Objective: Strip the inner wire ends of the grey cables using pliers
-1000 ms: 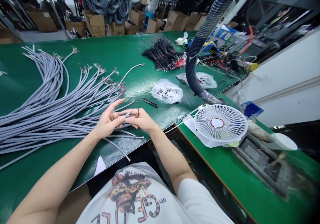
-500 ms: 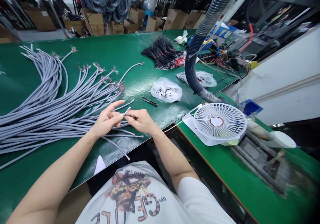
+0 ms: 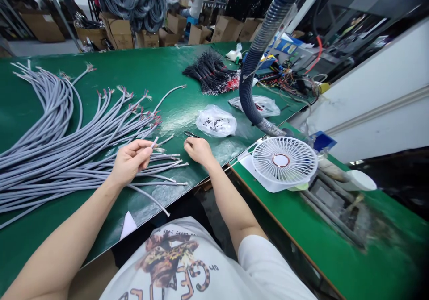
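My left hand [image 3: 130, 161] pinches a grey cable near its end [image 3: 154, 142], which sticks up past the thumb and forefinger. Many other grey cables [image 3: 77, 143] lie beneath and beside this hand, several with stripped, reddish wire ends. To the right, my right hand [image 3: 199, 150] is low over the green table, its fingers closed together. What those fingers hold is hidden. Just beyond their tips lies a slim black tool [image 3: 191, 134], perhaps tweezers or small snips, partly covered by the hand.
Beyond my right hand sits a clear bag of small white and black parts [image 3: 216, 121], with another bag [image 3: 259, 106] behind. A ribbed hose [image 3: 250, 81] bends down over the table near a white fan [image 3: 284, 161]. Black wire bundles [image 3: 212, 72] lie farther back.
My right hand has left the cable end and moved right and forward to the black tool. My left hand keeps the cable and has shifted slightly left. The view has turned a little.
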The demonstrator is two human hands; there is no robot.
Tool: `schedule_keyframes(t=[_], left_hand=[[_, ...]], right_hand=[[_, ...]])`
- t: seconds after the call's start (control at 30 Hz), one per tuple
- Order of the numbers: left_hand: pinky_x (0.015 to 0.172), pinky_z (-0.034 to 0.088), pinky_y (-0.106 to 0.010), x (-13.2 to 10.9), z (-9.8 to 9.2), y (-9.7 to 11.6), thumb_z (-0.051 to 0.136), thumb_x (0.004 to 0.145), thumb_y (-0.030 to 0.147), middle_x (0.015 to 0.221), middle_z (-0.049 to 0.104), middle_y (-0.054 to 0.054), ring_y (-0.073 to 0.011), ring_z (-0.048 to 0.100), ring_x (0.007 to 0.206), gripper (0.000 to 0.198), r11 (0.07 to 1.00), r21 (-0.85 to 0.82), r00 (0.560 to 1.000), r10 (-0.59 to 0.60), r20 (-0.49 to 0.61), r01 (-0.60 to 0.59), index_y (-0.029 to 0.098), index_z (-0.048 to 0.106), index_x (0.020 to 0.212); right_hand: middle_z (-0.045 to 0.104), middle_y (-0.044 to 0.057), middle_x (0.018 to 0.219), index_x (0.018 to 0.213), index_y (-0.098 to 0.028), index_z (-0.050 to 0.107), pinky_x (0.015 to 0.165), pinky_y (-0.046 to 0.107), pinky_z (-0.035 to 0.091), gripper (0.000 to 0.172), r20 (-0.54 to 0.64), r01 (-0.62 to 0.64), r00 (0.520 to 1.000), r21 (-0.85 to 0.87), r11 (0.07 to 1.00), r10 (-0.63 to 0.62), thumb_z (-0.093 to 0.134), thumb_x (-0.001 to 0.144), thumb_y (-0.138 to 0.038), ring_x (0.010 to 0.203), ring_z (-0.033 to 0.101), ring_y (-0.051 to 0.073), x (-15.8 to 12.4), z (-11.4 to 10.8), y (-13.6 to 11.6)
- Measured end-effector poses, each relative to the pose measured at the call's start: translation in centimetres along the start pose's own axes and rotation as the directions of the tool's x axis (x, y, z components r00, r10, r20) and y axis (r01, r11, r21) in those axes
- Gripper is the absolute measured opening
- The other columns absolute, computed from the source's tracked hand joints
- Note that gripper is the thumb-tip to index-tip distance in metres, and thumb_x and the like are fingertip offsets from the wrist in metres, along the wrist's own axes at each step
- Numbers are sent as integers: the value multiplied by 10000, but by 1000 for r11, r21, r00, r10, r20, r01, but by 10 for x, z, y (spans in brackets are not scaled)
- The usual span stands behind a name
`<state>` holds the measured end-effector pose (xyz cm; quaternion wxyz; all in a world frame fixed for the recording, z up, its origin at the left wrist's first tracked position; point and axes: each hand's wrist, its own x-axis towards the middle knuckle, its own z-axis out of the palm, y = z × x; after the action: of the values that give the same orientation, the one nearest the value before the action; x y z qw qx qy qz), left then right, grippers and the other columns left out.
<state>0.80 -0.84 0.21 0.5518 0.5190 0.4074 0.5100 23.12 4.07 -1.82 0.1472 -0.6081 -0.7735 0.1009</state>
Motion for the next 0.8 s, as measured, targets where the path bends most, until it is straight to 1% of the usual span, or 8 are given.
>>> schedule_keyframes(t=[0.07, 0.17, 0.27, 0.37, 0.47, 0.57, 0.67, 0.8], left_hand=[[359, 275, -145, 1, 0, 1, 659, 782, 342, 464, 544, 39, -46, 404, 349, 239, 999, -27, 999, -38, 24, 39, 137, 640, 904], [368, 314, -153, 1, 3, 2, 668, 768, 343, 537, 623, 8, -53, 450, 347, 237, 995, -50, 995, -81, 64, 85, 142, 614, 881], [361, 295, -149, 1, 7, 3, 675, 757, 346, 535, 626, 6, -48, 434, 338, 242, 993, -62, 993, -98, 67, 102, 139, 605, 863], [354, 266, -146, 1, 9, 3, 677, 754, 369, 492, 592, 19, -45, 407, 334, 260, 993, -54, 993, -103, 51, 106, 136, 607, 844], [346, 228, -147, 0, 10, 4, 676, 755, 399, 466, 559, 30, -38, 368, 327, 283, 993, -20, 992, -117, 36, 118, 133, 614, 832], [353, 200, -152, -2, 11, 6, 667, 759, 422, 443, 517, 39, -39, 338, 341, 305, 991, 26, 990, -131, 46, 130, 130, 635, 841], [376, 192, -166, -3, 12, 8, 638, 783, 428, 429, 464, 49, -44, 316, 365, 309, 991, 78, 991, -113, 72, 107, 126, 660, 842], [412, 221, -189, -6, 14, 11, 594, 816, 409, 418, 401, 57, -51, 303, 391, 306, 983, 177, 994, -69, 89, 52, 119, 685, 782]], right_hand=[[676, 65, 829, 887, -192, 680, 674, 251, 379, 258, 22, -50, 998, -54, 997, 51, 436, 901, -276, 758, 596, 178, 3, 8, 7], [652, 100, 961, 1016, -169, 667, 788, 281, 409, 278, 19, 68, 998, -64, 996, -67, 497, 901, -357, 888, 577, 200, 5, 17, 13], [624, 119, 1052, 1092, -153, 650, 884, 324, 397, 323, -54, 139, 988, -66, 988, -143, 487, 914, -368, 987, 532, 224, 8, 16, 20], [604, 147, 1106, 1147, -127, 622, 906, 366, 384, 330, -89, 58, 994, -130, 990, -70, 441, 931, -300, 1038, 502, 258, 15, 10, 30], [594, 175, 1111, 1141, -108, 612, 892, 396, 381, 309, -28, -27, 999, -186, 982, 22, 443, 913, -230, 1071, 485, 293, 22, 8, 39], [592, 175, 1093, 1109, -115, 617, 880, 397, 386, 280, 11, -100, 995, -92, 991, 102, 499, 871, -202, 1059, 500, 292, 26, 9, 45], [619, 122, 979, 1017, -140, 635, 829, 349, 414, 224, 41, -120, 992, 15, 993, 119, 556, 812, -183, 944, 555, 244, 28, 9, 49], [616, 83, 934, 944, -147, 581, 793, 298, 432, 159, -8, -112, 994, 119, 987, 113, 469, 841, -196, 872, 568, 181, 18, 2, 50]])
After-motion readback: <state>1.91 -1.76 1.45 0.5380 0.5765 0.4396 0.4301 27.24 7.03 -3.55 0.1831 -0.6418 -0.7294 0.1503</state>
